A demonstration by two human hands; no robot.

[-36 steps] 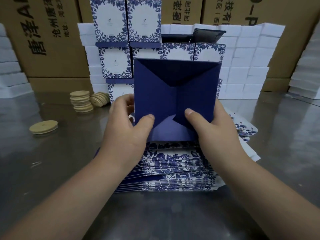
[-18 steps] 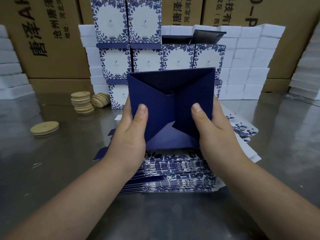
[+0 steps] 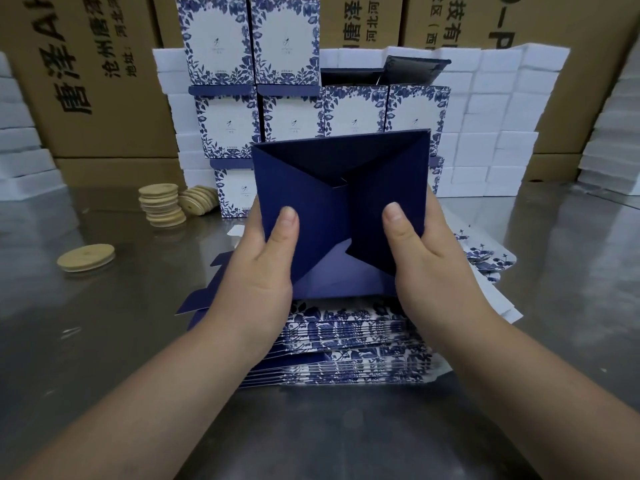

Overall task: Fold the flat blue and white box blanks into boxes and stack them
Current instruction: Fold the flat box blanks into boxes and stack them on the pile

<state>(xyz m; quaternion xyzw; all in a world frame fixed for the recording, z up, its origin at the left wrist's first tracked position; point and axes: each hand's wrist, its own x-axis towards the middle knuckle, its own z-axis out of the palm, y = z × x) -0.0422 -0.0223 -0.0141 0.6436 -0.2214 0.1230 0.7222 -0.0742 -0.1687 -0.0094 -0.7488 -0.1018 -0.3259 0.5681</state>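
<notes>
I hold a half-formed box [image 3: 322, 188] upright in front of me, its dark blue bottom flaps facing me and overlapping in a pinwheel. My left hand [image 3: 266, 271] grips its left side with the thumb pressed on the left flap. My right hand [image 3: 426, 265] grips the right side, thumb on the right flap. Under my hands lies a pile of flat blue and white box blanks [image 3: 349, 351]. Behind stands a stack of folded blue and white boxes [image 3: 287, 112], three rows high on the left.
Round wooden discs [image 3: 161, 206] are piled at the left, with one disc [image 3: 86, 258] lying apart on the shiny metal table [image 3: 104, 341]. White foam blocks [image 3: 491, 133] and brown cartons [image 3: 86, 81] wall off the back.
The box came lower and slightly toward me. Both thumbs slid up the flaps and pressed them flatter, closing the bottom further.
</notes>
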